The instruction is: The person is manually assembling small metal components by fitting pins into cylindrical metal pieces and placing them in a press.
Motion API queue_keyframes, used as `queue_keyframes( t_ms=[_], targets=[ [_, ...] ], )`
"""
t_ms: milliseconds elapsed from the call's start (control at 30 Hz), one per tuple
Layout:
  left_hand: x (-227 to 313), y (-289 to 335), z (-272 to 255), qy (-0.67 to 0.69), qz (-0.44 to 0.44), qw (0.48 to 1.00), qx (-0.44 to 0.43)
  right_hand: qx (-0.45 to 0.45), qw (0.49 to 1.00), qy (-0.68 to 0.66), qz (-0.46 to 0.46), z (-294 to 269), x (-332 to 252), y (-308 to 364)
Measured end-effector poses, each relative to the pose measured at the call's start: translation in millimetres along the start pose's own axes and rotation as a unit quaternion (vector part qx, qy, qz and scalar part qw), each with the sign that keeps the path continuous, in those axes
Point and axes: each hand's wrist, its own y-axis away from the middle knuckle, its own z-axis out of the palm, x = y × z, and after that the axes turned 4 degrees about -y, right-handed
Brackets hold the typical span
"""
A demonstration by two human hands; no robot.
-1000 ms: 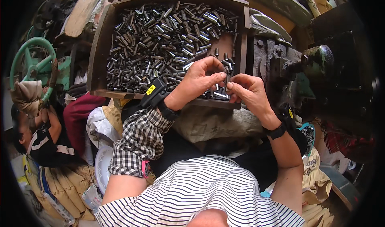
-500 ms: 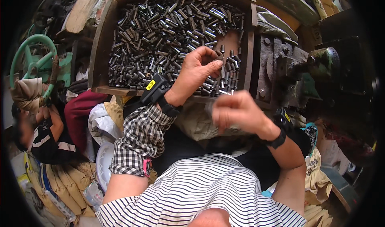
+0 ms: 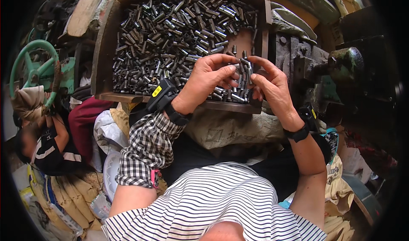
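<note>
Both bare hands are working over the right front part of a wooden tray (image 3: 102, 49), which is holding a dense heap of short metal tubes (image 3: 164, 41). The right hand (image 3: 269, 81) is showing the biggest change: half a second ago it was blurring near the tray's front edge, and now it is reaching back over the tray. Its thumb and forefinger are closing on a shiny metal cylinder (image 3: 249, 67), which is standing at a tilt between the two hands. The left hand (image 3: 216, 74) is staying almost where it was, just left of that cylinder, its thumb and forefinger bending toward each other; whether they are gripping a piece, I cannot tell. A second ago the two hands were meeting lower, close to the front board, whereas now their fingertips are facing each other a little farther back.

More small cylinders are lying and leaning beneath the fingers, and a bare patch of the tray floor is showing just behind them. A checked sleeve cover (image 3: 147, 151) is covering the left forearm, as before. To the left, a green handwheel (image 3: 34, 68) is standing near another person (image 3: 53, 145), who is remaining low beside it.
</note>
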Motion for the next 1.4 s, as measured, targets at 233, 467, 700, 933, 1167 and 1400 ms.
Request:
queue_keyframes(
  t_ms=[233, 467, 700, 933, 1167, 1400],
  targets=[
    [-1.1, 0.8, 0.1, 0.014, -0.010, 1.000, -0.014, 0.017, 0.997, -0.066, -0.046, 1.1, 6.4, -4.1],
    [-3.9, 3.2, 5.1, 0.014, -0.003, 1.000, -0.024, 0.030, 0.993, -0.105, -0.034, 5.1, 8.2, -3.3],
    [-1.5, 3.8, 7.3, 0.007, 0.010, 1.000, -0.019, 0.023, 0.987, -0.156, 0.016, 3.4, 8.5, -2.7],
    [-2.5, 4.3, 6.1, -0.011, 0.000, 1.000, -0.006, 0.010, 0.984, -0.179, 0.018, 5.6, 8.2, -1.5],
    [-6.3, 4.0, 9.6, -0.005, -0.012, 1.000, 0.016, 0.020, 0.989, -0.143, -0.011, 9.4, 5.9, 1.5],
    [-12.1, 5.2, 11.7, 0.033, -0.019, 0.999, 0.020, 0.032, 0.991, -0.128, -0.037, 13.1, 8.4, 3.3]
  ],
)
